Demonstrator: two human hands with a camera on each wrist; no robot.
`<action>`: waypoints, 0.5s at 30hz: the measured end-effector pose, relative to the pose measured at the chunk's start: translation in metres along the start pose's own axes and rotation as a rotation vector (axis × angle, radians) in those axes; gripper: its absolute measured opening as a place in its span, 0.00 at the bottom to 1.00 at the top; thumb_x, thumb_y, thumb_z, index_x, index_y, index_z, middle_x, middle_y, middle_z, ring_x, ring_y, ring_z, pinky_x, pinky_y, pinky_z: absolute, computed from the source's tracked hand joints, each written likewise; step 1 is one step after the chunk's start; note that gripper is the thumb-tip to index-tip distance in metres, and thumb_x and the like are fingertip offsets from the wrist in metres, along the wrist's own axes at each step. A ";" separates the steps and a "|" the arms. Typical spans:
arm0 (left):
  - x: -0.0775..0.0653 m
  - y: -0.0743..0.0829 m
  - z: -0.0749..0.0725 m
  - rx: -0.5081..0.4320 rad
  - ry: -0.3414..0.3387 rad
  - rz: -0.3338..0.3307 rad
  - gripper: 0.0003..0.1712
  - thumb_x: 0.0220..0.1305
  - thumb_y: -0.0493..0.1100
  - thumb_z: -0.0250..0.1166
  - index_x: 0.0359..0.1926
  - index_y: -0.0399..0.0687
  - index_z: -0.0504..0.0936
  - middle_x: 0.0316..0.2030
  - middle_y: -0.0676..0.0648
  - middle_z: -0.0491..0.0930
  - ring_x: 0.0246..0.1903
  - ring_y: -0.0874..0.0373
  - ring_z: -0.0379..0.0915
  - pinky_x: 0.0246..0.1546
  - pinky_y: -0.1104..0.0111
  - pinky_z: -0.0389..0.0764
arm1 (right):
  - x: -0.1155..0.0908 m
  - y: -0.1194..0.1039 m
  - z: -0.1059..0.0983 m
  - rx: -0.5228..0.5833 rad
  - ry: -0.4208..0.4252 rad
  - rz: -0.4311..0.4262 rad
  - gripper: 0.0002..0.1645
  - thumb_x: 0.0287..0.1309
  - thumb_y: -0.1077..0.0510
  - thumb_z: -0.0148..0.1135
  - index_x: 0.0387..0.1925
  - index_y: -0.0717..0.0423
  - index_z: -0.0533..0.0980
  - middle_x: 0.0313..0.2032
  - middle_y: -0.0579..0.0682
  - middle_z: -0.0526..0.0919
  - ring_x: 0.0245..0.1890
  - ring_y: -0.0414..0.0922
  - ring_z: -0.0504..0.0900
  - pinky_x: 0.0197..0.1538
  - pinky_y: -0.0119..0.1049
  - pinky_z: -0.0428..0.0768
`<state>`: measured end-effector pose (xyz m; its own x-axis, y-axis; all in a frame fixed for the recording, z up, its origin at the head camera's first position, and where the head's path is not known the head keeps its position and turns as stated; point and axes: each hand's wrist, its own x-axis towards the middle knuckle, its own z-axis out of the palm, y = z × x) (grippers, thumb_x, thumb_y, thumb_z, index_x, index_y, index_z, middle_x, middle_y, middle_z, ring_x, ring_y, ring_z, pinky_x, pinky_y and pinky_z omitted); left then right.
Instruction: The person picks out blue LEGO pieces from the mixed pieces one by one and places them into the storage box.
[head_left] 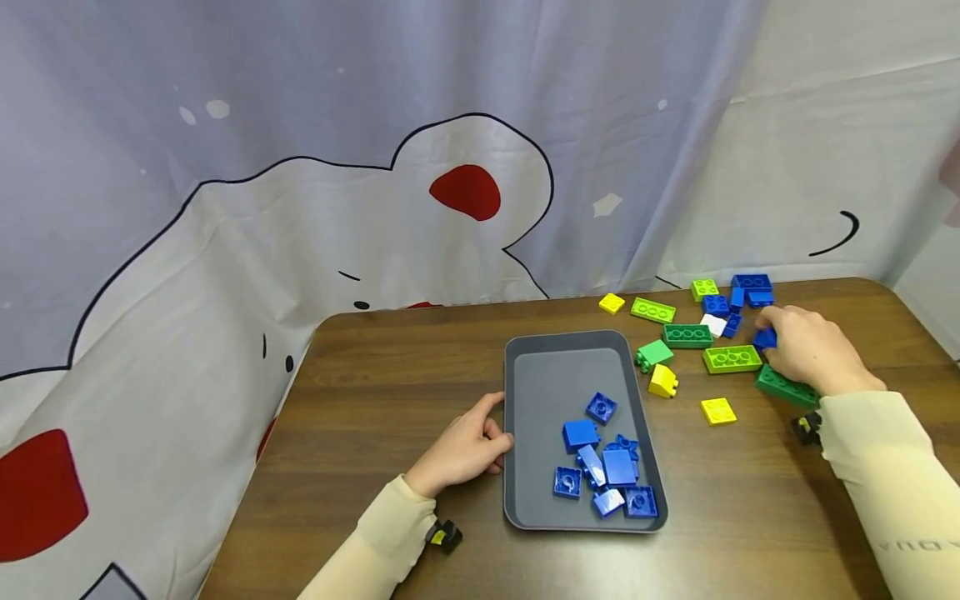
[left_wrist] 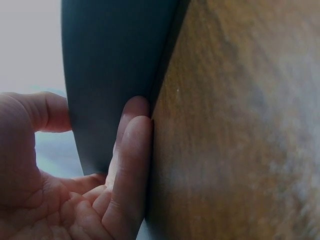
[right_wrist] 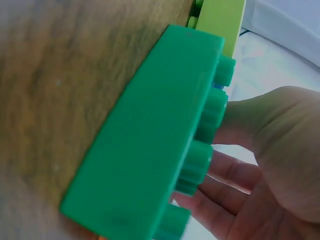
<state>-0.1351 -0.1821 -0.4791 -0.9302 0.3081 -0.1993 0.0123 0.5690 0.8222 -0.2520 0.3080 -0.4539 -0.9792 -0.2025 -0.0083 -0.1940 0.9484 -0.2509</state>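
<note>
Head view, clock centred on the grey tray (head_left: pixel 543 379): at nine o'clock, the left hand (head_left: pixel 467 440) pinches its rim, seemingly to steady it. Blue bricks (head_left: pixel 619 467) gather inside toward five, leaving room toward twelve. At two, past loose mixed bricks (head_left: pixel 686 336), the right hand (head_left: pixel 817 350) appears to pinch a partly hidden blue brick (head_left: pixel 764 338), perhaps by fingertips because neighbours crowd it. Beyond, the surface's (head_left: pixel 390 358) far edge lies near.
</note>
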 end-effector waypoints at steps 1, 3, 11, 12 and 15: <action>0.000 0.000 0.000 0.001 0.000 -0.001 0.44 0.60 0.46 0.59 0.76 0.44 0.57 0.27 0.48 0.81 0.22 0.55 0.80 0.26 0.65 0.83 | -0.001 0.000 0.001 0.005 0.013 -0.001 0.23 0.51 0.63 0.62 0.52 0.63 0.77 0.50 0.69 0.77 0.41 0.61 0.75 0.45 0.65 0.75; 0.000 0.001 0.000 0.003 -0.001 -0.003 0.44 0.61 0.46 0.59 0.76 0.44 0.57 0.27 0.48 0.81 0.22 0.55 0.80 0.26 0.65 0.83 | -0.004 0.000 0.003 0.014 0.043 0.001 0.25 0.51 0.62 0.63 0.54 0.63 0.75 0.51 0.70 0.75 0.44 0.64 0.75 0.47 0.67 0.73; 0.001 0.000 0.000 -0.006 -0.009 -0.001 0.44 0.61 0.46 0.59 0.77 0.44 0.57 0.27 0.48 0.81 0.22 0.55 0.80 0.27 0.65 0.83 | -0.019 -0.007 0.002 0.019 0.194 0.048 0.31 0.52 0.55 0.65 0.58 0.63 0.72 0.51 0.71 0.70 0.44 0.68 0.73 0.40 0.66 0.74; 0.001 0.000 0.000 -0.006 -0.010 0.000 0.44 0.61 0.46 0.59 0.77 0.44 0.57 0.27 0.48 0.81 0.22 0.55 0.80 0.27 0.65 0.83 | -0.021 -0.010 0.001 0.022 0.207 0.050 0.31 0.52 0.55 0.65 0.57 0.63 0.72 0.50 0.71 0.69 0.42 0.67 0.74 0.39 0.65 0.74; 0.001 0.001 -0.001 -0.003 -0.015 -0.002 0.44 0.61 0.46 0.59 0.77 0.44 0.56 0.27 0.48 0.81 0.22 0.55 0.80 0.27 0.65 0.83 | -0.026 -0.020 -0.002 0.029 0.231 0.034 0.30 0.52 0.54 0.65 0.56 0.63 0.73 0.48 0.69 0.69 0.36 0.63 0.74 0.36 0.62 0.75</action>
<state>-0.1361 -0.1817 -0.4781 -0.9248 0.3184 -0.2084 0.0097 0.5671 0.8236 -0.2229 0.2943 -0.4470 -0.9732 -0.1064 0.2039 -0.1624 0.9456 -0.2818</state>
